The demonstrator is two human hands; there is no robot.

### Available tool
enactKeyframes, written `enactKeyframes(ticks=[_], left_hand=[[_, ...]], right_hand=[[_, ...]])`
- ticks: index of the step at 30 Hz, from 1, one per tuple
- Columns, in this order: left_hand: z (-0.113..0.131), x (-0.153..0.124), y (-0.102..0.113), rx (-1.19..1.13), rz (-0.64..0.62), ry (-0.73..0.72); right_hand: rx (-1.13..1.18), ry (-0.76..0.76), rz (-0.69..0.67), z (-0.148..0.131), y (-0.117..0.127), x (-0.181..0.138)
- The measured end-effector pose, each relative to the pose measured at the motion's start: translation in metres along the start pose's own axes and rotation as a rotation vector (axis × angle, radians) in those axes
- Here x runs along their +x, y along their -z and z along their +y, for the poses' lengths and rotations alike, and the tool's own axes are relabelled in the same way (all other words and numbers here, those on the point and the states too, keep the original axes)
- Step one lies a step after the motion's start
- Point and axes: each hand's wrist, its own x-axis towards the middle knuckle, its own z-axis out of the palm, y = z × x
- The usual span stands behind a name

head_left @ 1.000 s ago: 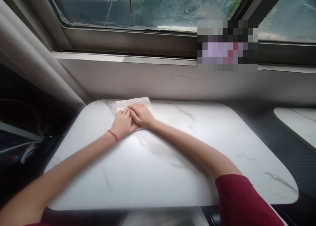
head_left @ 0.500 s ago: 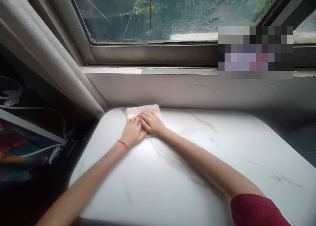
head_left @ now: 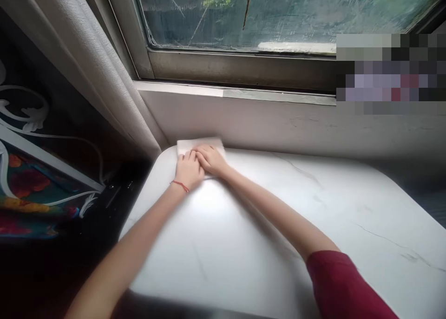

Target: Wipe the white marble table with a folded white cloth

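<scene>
A folded white cloth point(head_left: 185, 145) lies at the far left corner of the white marbled table point(head_left: 209, 244), against the wall. My left hand point(head_left: 188, 169), with a red string around the wrist, presses down on it with fingers close together. From the right, my right hand point(head_left: 212, 161) bears on the same cloth, its fingers touching and partly overlapping those of the left. Both hands hold the cloth against the tabletop, and much of it is hidden under them.
Behind the table rise a low wall point(head_left: 244, 121) and a window frame point(head_left: 237, 70). A pale curtain point(head_left: 101, 73) hangs at left, beside a white metal frame point(head_left: 52, 159) and colourful fabric point(head_left: 31, 203). A pixelated patch covers the upper right.
My hands and the cloth have slid left along the table's back edge, closer to its far left corner. The camera view has also shifted.
</scene>
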Motion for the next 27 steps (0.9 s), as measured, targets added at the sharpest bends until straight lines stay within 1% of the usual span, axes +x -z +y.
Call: enactKeyframes(ticks=[4,7,9,12,16,19,22,24,27], left_hand=[[-0.025,0.002,0.005,0.028,-0.035,0.176],[-0.034,0.005,0.007,0.023,-0.056,0.239],[-0.036,0.006,0.009,0.019,-0.052,0.263],[-0.034,0.006,0.017,0.017,-0.046,0.273],[-0.030,-0.005,0.033,0.072,-0.141,0.226],[-0.029,-0.030,0.044,0.161,-0.170,0.179],[-0.027,-0.076,0.049,0.218,-0.137,0.124],[-0.024,-0.113,0.048,0.211,-0.065,0.057],[-0.012,-0.166,0.040,0.154,0.143,-0.039]], right_hand=[[0.017,-0.049,-0.036,-0.017,-0.025,0.040],[0.004,-0.094,-0.036,-0.026,-0.032,0.056],[-0.018,-0.139,-0.031,-0.031,-0.031,0.059],[-0.046,-0.202,-0.001,-0.042,-0.026,0.056],[-0.057,-0.228,0.032,-0.063,-0.022,0.042],[-0.052,-0.196,0.018,-0.082,-0.022,0.026],[-0.026,-0.084,-0.049,-0.105,-0.023,0.000],[0.006,0.004,-0.084,-0.122,-0.021,-0.025],[0.092,0.068,-0.054,-0.143,-0.012,-0.073]])
